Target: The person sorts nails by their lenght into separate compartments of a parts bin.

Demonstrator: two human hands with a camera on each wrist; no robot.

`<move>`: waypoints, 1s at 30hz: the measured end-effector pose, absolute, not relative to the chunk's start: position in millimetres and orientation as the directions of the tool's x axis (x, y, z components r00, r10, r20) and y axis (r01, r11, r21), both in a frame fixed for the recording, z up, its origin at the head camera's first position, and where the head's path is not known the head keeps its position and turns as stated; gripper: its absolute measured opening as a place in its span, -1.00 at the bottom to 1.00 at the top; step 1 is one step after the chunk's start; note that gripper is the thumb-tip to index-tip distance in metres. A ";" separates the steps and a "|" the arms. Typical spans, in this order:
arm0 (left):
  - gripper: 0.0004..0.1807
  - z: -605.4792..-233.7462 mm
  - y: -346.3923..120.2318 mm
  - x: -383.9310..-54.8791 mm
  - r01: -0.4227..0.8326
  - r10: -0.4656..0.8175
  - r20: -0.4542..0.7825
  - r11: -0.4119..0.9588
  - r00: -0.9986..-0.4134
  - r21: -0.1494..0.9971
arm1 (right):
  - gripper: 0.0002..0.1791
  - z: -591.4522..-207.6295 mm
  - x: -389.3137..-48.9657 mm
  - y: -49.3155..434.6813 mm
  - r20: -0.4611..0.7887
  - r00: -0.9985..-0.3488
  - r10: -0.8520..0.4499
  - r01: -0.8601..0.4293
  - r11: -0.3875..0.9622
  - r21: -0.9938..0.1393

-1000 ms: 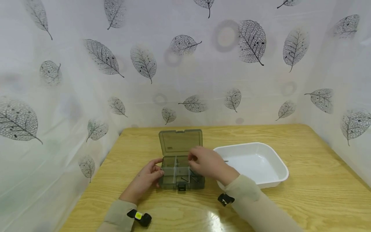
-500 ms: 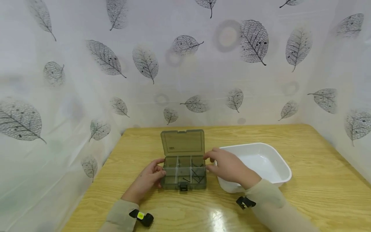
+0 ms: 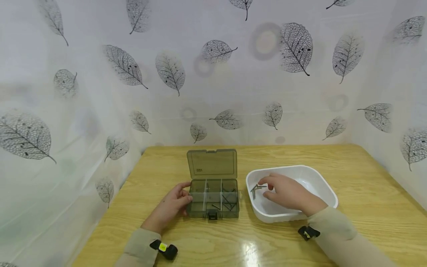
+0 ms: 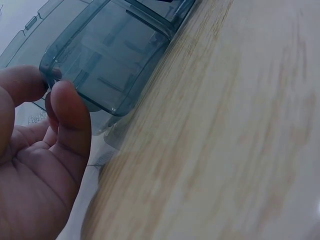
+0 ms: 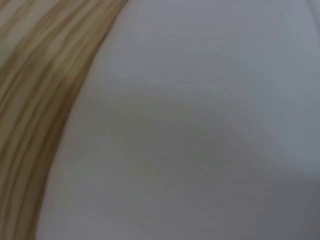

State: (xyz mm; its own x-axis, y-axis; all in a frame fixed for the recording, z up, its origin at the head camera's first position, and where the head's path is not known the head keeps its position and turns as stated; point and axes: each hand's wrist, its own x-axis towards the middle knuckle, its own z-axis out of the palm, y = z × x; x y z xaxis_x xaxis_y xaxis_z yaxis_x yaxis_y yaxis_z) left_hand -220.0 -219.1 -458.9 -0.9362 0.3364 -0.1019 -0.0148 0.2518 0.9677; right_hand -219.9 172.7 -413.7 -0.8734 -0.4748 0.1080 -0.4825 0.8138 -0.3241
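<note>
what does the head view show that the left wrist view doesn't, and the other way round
Only the head view: the right hand over the white tray, with metal fasteners in it. Only the left wrist view: the palm side of the left hand, up close. Both: that hand gripping the lidded organizer box on the wooden table.

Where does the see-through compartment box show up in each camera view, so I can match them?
Head: the compartment box is in the lower middle, lid raised, left of the white tray.
Left wrist: the compartment box is at upper left, its corner pinched by the left hand.
Right wrist: not in it.
Shared landmark: the wood-grain table, in all three.
</note>
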 end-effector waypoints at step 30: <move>-0.39 -448.2 -215.1 -215.6 -0.035 0.340 -0.117 0.238 -0.933 0.971 | -0.82 -434.8 -222.7 194.8 0.005 -0.930 -0.368 -0.361 0.910 -0.206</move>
